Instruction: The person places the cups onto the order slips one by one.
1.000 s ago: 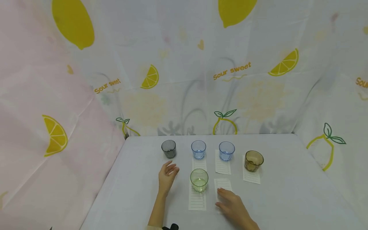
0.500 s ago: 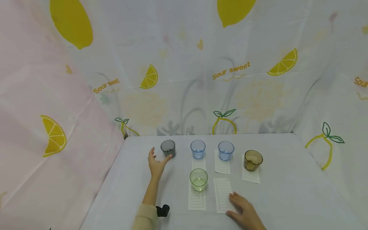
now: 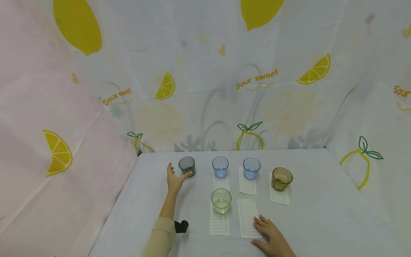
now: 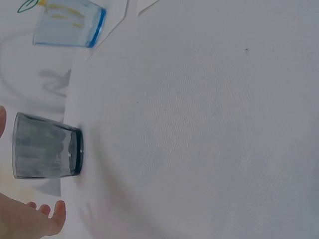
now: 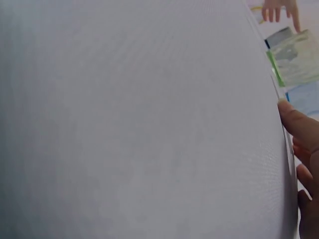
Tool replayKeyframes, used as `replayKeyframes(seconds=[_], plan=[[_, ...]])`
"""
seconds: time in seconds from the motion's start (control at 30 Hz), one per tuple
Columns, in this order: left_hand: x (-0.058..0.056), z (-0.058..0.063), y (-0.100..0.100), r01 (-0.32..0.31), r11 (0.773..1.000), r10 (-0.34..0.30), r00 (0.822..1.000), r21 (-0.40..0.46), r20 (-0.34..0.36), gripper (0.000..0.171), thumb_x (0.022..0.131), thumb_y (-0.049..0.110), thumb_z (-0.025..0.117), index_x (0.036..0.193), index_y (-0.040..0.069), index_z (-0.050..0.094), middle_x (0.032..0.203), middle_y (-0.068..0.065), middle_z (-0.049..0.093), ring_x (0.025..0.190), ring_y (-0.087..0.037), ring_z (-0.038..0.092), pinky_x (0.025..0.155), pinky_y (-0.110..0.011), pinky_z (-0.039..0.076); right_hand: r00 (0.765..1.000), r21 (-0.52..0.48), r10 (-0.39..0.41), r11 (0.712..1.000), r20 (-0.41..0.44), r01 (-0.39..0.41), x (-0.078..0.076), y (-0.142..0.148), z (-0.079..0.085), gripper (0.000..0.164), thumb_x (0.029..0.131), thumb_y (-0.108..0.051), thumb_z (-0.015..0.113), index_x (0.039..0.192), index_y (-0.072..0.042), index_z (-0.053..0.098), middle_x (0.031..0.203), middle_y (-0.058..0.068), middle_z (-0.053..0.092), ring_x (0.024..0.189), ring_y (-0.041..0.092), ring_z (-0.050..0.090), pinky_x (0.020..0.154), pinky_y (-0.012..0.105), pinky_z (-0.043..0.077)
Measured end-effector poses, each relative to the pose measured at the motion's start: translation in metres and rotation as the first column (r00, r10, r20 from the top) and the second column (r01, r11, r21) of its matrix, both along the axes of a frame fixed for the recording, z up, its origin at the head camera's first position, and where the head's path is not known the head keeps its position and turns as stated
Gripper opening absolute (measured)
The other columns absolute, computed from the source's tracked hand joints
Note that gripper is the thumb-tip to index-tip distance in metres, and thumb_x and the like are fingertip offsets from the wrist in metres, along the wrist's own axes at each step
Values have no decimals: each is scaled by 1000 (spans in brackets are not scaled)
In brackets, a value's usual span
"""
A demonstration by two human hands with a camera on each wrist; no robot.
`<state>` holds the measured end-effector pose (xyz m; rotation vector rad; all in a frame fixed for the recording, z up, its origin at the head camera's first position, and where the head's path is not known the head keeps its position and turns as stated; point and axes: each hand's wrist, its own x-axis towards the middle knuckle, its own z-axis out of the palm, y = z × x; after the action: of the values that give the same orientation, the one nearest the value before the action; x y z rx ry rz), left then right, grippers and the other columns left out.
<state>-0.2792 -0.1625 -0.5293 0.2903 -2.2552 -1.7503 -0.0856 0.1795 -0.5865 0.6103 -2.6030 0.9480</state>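
Observation:
At the back left of the table stands a smoky grey glass (image 3: pixel 186 165), upright. My left hand (image 3: pixel 175 182) is spread around its near side, thumb to the right and fingers to the left. In the left wrist view, gaps show between the grey glass (image 4: pixel 47 147) and the fingers (image 4: pixel 58 216). My right hand (image 3: pixel 273 238) lies low at the right edge of a lined paper slip (image 3: pixel 248 219), fingers loosely bent and holding nothing. A pale green glass (image 3: pixel 221 202) stands on another slip (image 3: pixel 219 226), between the two hands.
Two blue glasses (image 3: pixel 220 167) (image 3: pixel 252 169) stand along the back, by paper slips. An amber glass (image 3: pixel 282 179) sits on a slip (image 3: pixel 280 198) at the right. Lemon-print cloth (image 3: pixel 205 89) hangs behind the white table (image 3: pixel 321 221).
My left hand has moved up and left to the grey glass, its thumb and fingers spreading apart. My right hand has shifted right and down, off the middle of the paper slip.

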Motion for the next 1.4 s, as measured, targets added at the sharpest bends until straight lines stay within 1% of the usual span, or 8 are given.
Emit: replayKeyframes(seconds=[0.27,0.43,0.5,0.7,0.8,0.97,1.2,1.4], plan=[[-4,0,5,17,998,-18,1000,55,18,103,68,14,84,147,1,19,145,-30,28,133,-44,26,109,-55,26,999,46,-39,998,-4,39,1,-1,1,44,72,-31,79,99,3,71,113,14,67,109,38,57,101,0,5],[-6,-2,10,26,997,-28,999,73,34,101,70,13,83,147,1,19,145,-29,29,133,-43,27,109,-53,27,995,84,-99,992,15,97,3,1,5,45,72,-35,79,98,0,73,113,9,67,109,37,57,97,23,44],[-6,-2,11,28,997,-30,999,74,34,98,71,12,82,147,0,21,143,-29,31,132,-42,29,108,-53,29,994,81,-112,990,3,111,4,2,5,44,70,-35,80,97,0,73,113,9,68,109,37,58,93,23,46],[-7,-2,13,16,996,-18,1000,85,24,87,73,8,79,143,-4,29,138,-30,39,128,-42,37,104,-51,35,993,26,-112,993,-42,113,4,5,2,47,66,-35,83,94,2,73,110,10,68,107,39,58,98,-1,12],[-9,-2,13,12,996,-15,999,88,33,86,73,9,78,142,-5,29,137,-30,40,127,-42,39,103,-51,38,992,25,-113,993,-56,115,3,5,2,47,66,-36,83,92,2,73,109,10,69,106,39,59,98,3,26],[-14,-1,16,-4,999,2,999,51,53,85,74,12,78,141,-7,30,130,-30,44,120,-42,43,97,-49,42,987,37,-112,992,-114,117,0,6,0,41,63,-30,84,87,2,73,105,9,70,102,36,62,81,34,54],[-17,-3,19,-14,1000,15,995,-16,103,90,74,15,79,143,-8,26,128,-31,42,119,-42,41,95,-50,42,981,-8,-61,998,-186,61,-4,6,-4,50,61,-25,85,99,5,71,110,14,67,108,30,58,99,2,22],[-20,-7,19,27,1000,-28,994,15,101,90,76,13,78,144,-8,22,143,-32,31,133,-45,29,109,-52,28,977,16,-30,999,-211,34,-5,5,-5,49,63,-23,84,102,4,70,109,13,68,107,29,59,97,7,32]])
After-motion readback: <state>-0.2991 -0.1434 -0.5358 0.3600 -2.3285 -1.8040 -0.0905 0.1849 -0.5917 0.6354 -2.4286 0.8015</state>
